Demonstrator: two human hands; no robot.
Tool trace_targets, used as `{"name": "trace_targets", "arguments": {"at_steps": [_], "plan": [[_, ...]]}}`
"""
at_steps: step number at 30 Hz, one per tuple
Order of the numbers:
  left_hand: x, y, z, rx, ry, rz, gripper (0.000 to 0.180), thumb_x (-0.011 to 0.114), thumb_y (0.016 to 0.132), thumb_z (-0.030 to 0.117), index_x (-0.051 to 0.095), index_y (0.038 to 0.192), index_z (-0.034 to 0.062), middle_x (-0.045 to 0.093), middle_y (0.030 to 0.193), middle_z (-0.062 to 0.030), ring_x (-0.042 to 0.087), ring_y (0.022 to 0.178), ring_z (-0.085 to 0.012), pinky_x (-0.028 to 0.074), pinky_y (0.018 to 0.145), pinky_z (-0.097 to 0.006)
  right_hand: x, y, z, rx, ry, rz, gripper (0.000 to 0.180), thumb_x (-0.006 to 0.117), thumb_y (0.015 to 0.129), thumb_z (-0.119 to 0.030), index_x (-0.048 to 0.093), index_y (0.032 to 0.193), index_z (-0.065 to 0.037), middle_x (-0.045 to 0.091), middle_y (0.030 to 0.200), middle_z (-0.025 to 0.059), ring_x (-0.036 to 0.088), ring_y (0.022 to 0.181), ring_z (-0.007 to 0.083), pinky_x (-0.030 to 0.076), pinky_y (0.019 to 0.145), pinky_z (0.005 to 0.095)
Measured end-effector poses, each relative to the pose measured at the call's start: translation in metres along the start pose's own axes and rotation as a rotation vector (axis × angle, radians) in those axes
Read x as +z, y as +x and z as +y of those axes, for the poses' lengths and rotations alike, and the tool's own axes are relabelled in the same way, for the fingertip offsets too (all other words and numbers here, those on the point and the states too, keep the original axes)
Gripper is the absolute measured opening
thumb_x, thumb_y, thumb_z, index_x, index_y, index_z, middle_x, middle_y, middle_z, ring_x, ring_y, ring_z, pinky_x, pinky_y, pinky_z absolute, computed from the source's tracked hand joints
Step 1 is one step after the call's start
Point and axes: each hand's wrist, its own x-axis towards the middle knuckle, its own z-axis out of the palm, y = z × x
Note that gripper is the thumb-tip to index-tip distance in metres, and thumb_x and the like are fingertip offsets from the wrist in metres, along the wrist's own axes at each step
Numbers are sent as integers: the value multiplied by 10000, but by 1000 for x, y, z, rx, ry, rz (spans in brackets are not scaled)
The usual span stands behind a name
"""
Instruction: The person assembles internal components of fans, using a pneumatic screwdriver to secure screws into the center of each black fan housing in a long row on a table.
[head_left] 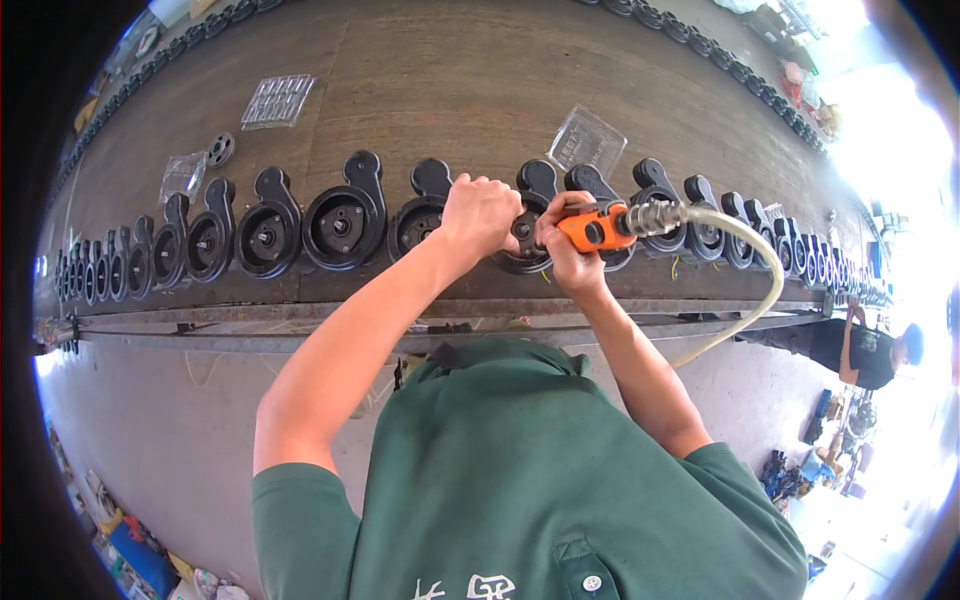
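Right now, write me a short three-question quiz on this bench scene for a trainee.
1. True or false: the right hand grips an orange tool with a pale hose running off it.
2. Multiple choice: the left hand rests on
A) a clear plastic tray
B) a black round housing in the row
C) the hose
3. Fill the gap: the black housings lie in a long ____ across the brown work surface.

Key
1. True: the tool sits in the right hand, its hose curving off to the right and down.
2. B: the left hand is closed over the black housing that the tool points at.
3. Row.
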Motion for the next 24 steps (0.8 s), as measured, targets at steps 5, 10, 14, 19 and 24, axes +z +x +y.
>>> {"name": "trace_targets", "arguments": {"at_steps": [5, 10, 14, 19, 24], "plan": [[-4, 0, 5, -6, 12, 9, 457, 949, 559, 453, 802, 907, 195, 772, 888, -17, 743, 929, -221, 527, 821, -382, -4, 2, -5, -30, -7, 45, 245, 619, 844, 46, 566, 1082, 24, 623, 791, 27, 595, 716, 88, 498, 653, 243], [-1, 1, 3, -31, 12, -30, 474, 950, 549, 463, 803, 914, 199, 772, 882, -14, 742, 927, -221, 526, 819, -385, -2, 4, -12, -19, 52, 46, 264, 519, 853, 44, 501, 1116, 28, 569, 768, 69, 539, 678, 141, 510, 697, 337], [-1, 1, 3, -19, -3, -18, 474, 951, 544, 457, 805, 915, 201, 773, 884, -13, 744, 912, -223, 525, 813, -386, 0, 3, -12, 13, 104, 75, 259, 513, 857, 45, 501, 1116, 30, 557, 765, 67, 530, 671, 140, 506, 682, 340], [-4, 1, 3, -16, -4, -12, 475, 952, 543, 450, 808, 922, 200, 776, 897, -18, 746, 906, -224, 524, 813, -389, 0, 3, -8, 13, 101, 102, 263, 513, 854, 47, 502, 1117, 31, 546, 764, 68, 520, 657, 139, 503, 671, 343], [-6, 2, 4, -29, -8, -36, 474, 954, 545, 434, 810, 931, 199, 778, 906, -22, 750, 922, -224, 524, 821, -394, -3, 6, -6, 19, 106, 88, 259, 513, 854, 43, 499, 1112, 30, 546, 760, 68, 521, 655, 143, 502, 667, 342]]}}
